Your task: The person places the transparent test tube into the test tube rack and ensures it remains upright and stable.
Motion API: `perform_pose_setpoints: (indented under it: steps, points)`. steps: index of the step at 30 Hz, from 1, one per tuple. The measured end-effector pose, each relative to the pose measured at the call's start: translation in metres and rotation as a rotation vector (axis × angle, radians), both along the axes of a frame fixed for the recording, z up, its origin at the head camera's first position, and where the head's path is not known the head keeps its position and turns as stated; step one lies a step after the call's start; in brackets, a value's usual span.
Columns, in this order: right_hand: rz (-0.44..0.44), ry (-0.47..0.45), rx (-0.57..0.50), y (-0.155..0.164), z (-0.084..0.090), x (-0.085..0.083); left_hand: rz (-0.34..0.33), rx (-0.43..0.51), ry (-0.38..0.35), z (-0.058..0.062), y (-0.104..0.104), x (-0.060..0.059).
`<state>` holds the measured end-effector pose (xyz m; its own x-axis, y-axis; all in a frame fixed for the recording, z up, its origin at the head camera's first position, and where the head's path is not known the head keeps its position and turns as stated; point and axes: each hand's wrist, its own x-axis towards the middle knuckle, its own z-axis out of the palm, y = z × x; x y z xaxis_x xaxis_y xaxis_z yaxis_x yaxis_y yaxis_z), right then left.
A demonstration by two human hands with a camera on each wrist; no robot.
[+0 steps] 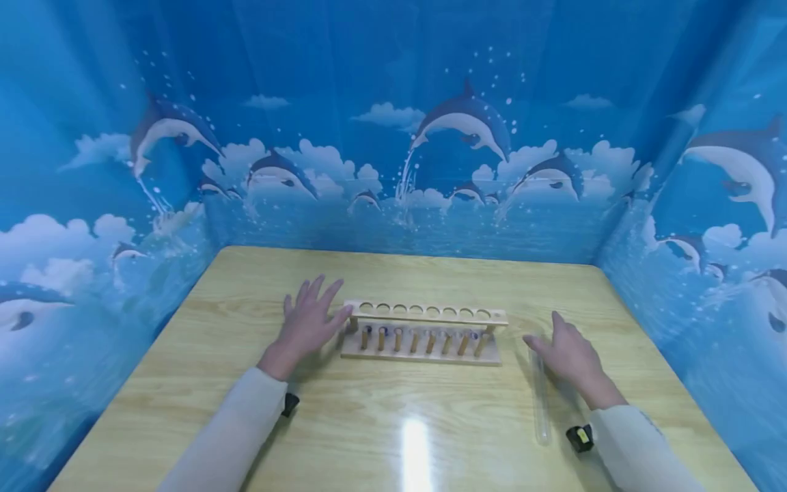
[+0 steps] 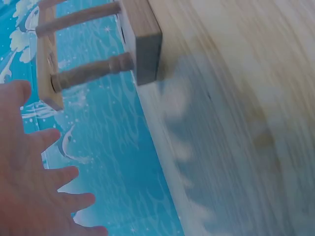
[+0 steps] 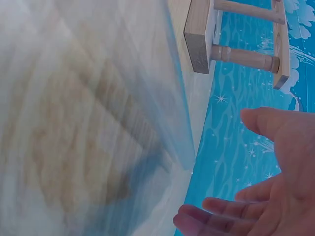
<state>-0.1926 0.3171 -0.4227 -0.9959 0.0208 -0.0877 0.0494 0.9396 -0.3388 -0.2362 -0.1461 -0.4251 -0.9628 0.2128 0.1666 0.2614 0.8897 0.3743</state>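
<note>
i see the wooden rack point(image 1: 424, 352) standing on the table point(image 1: 344, 424). left hand point(image 1: 307, 324), fingers spread, just left of rack. right hand point(image 1: 573, 357) loosely spread, right of rack, near the glass tube point(image 1: 540, 402) lying there.

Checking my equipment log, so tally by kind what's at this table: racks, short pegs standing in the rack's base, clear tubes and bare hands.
Wooden rack: 1
Short pegs: 8
Clear tube: 1
Bare hands: 2 (left hand, right hand)
Total: 12
</note>
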Motion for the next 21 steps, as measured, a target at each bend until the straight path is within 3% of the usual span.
perform_pose_setpoints:
  steps: [11,21]
  points:
    - [-0.041,-0.062,0.000,0.001,-0.002,0.003,-0.125,-0.021,0.084,0.007,0.028,-0.003]
    - [-0.078,-0.129,-0.018,0.003,-0.004,0.005,-0.184,-0.141,0.077,0.010,0.051,-0.003]
